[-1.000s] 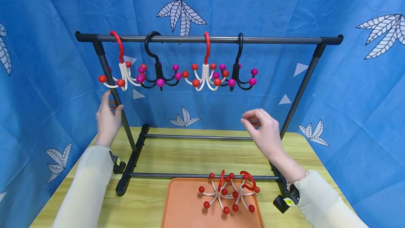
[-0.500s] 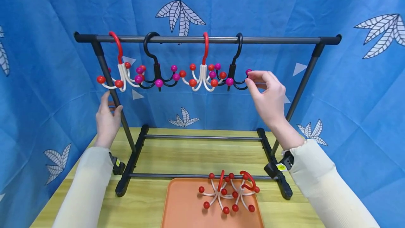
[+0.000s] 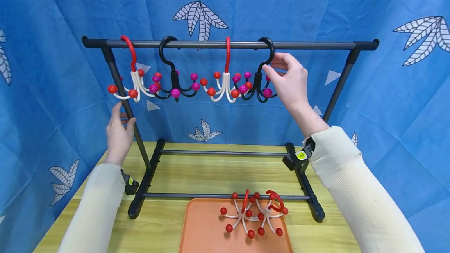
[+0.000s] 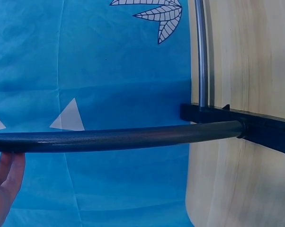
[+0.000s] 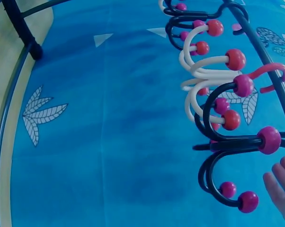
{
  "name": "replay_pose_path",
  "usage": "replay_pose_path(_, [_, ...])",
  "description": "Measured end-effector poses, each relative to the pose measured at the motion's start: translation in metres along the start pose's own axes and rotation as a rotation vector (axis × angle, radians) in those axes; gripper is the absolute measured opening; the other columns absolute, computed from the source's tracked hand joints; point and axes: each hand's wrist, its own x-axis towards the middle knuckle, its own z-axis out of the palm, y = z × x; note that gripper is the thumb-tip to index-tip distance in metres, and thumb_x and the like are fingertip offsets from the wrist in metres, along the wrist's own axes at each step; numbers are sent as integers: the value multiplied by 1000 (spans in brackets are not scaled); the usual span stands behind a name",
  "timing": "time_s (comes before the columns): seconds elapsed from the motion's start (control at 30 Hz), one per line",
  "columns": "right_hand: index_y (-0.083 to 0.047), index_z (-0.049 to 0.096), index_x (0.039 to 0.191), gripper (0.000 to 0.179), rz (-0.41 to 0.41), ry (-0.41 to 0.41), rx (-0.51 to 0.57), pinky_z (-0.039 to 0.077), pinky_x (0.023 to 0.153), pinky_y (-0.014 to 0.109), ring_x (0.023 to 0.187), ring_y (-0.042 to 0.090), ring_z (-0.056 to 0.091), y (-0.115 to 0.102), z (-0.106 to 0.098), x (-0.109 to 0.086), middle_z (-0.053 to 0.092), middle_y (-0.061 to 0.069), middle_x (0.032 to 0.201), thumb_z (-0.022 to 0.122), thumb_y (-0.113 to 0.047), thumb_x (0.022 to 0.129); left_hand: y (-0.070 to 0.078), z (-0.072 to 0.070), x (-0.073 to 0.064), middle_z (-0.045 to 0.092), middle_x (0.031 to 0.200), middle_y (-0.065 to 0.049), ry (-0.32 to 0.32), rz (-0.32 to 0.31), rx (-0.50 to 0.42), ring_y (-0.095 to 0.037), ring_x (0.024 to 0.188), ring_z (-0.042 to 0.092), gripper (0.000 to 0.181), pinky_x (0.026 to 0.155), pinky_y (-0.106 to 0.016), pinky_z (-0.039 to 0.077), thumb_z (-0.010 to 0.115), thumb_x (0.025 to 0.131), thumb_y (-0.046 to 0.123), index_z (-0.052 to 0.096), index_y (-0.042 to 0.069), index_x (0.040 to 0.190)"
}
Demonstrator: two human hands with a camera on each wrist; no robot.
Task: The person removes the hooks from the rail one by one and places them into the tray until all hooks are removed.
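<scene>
Below, wood-grain tabletop [image 3: 225,171], orange tray [image 3: 205,223], dark rack [image 3: 197,45], blue leaf-print cloth [image 3: 242,122] behind

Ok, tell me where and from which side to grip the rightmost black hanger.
Pinch the rightmost black hanger by the neck under its hook, probably from the right: its ball-tipped arms spread below, and the neighbouring white hanger crowds its left.
</scene>
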Motion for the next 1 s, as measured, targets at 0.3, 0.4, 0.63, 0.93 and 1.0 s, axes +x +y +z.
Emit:
replay_pose_path(0.3, [-8,61,108,25,-8,2,22,48,85,23,95,10,61,-5,7,6,65,5,105,62,-21,86,0,1,-2,49,120,-24,-1,-2,-4,-40,103,53,56,82,-53,45,47,94,14,20,16,144])
replay_pose_path(0.4, [-8,61,107,24,-11,11,29,47,85,23,93,10,62,-7,5,6,66,6,103,62,-21,86,0,1,-3,49,120,-24,0,-1,-4,-39,103,53,56,82,-53,46,47,94,14,20,16,144])
replay_pose_path(0.63, [-9,62,107,26,-31,50,45,47,83,24,93,9,60,-15,-6,10,65,4,102,62,-24,86,1,1,-3,49,120,-24,0,-4,1,-39,103,53,56,83,-53,45,46,95,15,19,16,144])
replay_pose_path(0.93, [-12,63,107,27,-75,83,-1,48,79,22,95,6,59,-21,-24,3,65,1,104,62,-29,85,-1,2,0,47,121,-24,-5,-10,-4,-38,104,52,57,83,-53,46,46,95,14,18,17,144])
replay_pose_path(1.0, [-12,63,107,28,-79,82,2,49,78,22,94,6,58,-21,-28,-2,65,1,103,63,-28,85,-2,2,0,47,121,-24,-7,-9,-5,-38,104,52,57,83,-53,46,46,95,14,18,17,145])
